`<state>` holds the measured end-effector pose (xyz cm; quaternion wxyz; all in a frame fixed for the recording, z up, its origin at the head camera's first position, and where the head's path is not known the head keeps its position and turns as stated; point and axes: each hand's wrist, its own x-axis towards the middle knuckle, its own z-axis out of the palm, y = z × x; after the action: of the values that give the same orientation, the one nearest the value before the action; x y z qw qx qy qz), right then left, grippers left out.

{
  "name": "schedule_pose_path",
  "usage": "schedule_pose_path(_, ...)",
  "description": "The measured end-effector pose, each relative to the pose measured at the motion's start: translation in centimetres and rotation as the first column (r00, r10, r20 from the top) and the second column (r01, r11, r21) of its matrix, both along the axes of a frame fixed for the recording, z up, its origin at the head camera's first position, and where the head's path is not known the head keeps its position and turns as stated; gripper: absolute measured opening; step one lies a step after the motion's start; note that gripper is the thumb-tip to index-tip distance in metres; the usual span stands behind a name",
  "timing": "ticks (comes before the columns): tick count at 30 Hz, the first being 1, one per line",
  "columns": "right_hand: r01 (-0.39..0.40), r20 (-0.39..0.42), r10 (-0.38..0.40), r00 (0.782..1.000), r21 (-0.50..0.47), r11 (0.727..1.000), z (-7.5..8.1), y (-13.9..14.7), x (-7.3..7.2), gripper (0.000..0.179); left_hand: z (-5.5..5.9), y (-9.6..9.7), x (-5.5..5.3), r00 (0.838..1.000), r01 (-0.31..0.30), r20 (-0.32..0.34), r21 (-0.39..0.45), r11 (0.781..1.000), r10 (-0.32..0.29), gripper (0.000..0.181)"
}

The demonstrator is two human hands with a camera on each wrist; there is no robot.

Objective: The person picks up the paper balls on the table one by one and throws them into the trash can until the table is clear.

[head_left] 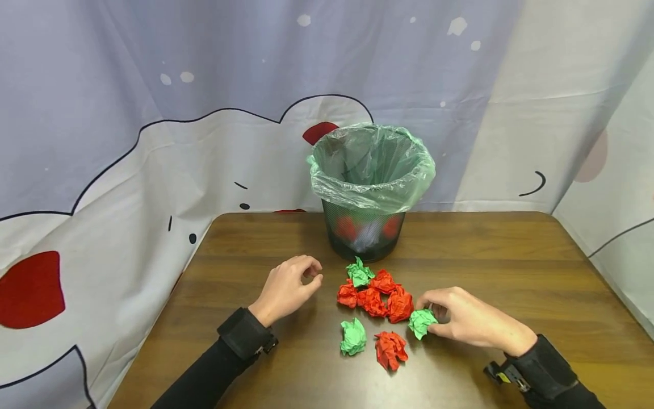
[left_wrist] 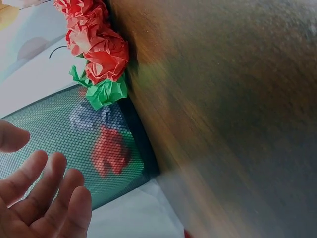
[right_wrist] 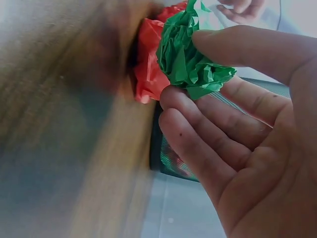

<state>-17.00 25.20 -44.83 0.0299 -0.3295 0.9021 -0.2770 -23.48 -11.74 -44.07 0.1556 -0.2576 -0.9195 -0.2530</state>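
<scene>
Your right hand (head_left: 467, 318) pinches a green paper ball (head_left: 421, 324) just beside a red ball (head_left: 400, 305); hold lightly and raise it clear. Your left hand (head_left: 289, 288) is loosely bent, holding nothing.

Left fingers (head_left: 305, 263) loosely curled; right fingers (head_left: 435, 296) pinching.

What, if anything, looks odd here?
Perhaps the loose paper balls: they lie on the table in front of the bin, though red lumps show inside it. The bin stands upright, bag over its top.
</scene>
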Motion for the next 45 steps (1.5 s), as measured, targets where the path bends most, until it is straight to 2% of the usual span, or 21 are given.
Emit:
schedule_pose_path(11,0.000,-0.059,-0.004,0.998,-0.057,0.998,2.7,0.1,-0.6,0.026,-0.3,-0.2,0.1,1.000,0.001,-0.006,-0.008,1.000,-0.001,0.008)
schedule_pose_path(22,0.004,-0.161,-0.007,0.987,-0.017,1.000,6.7,0.0,-1.5,0.030,-0.7,-0.6,0.5,1.000,-0.012,0.006,-0.038,0.999,0.013,0.007)
schedule_pose_path(29,-0.007,-0.265,0.010,0.964,0.013,1.000,9.8,0.3,-2.1,0.032,-1.1,-0.4,0.5,1.000,-0.009,0.027,-0.048,0.999,0.010,0.006)
schedule_pose_path(36,-0.007,-0.307,0.018,0.952,0.037,0.999,12.7,0.2,-2.9,0.031,-1.0,-0.4,0.5,1.000,-0.002,0.028,-0.055,0.998,0.004,0.005)
schedule_pose_path(41,-0.006,-0.342,0.023,0.939,0.051,0.999,14.6,0.1,-3.5,0.031,-0.9,-0.5,0.5,0.999,-0.004,0.052,-0.058,0.998,0.007,0.007)
schedule_pose_path(45,-0.003,-0.401,0.028,0.916,0.062,0.998,16.2,0.1,-4.2,0.031,-0.9,-0.6,0.6,0.998,0.002,0.064,-0.064,0.998,0.002,0.007)
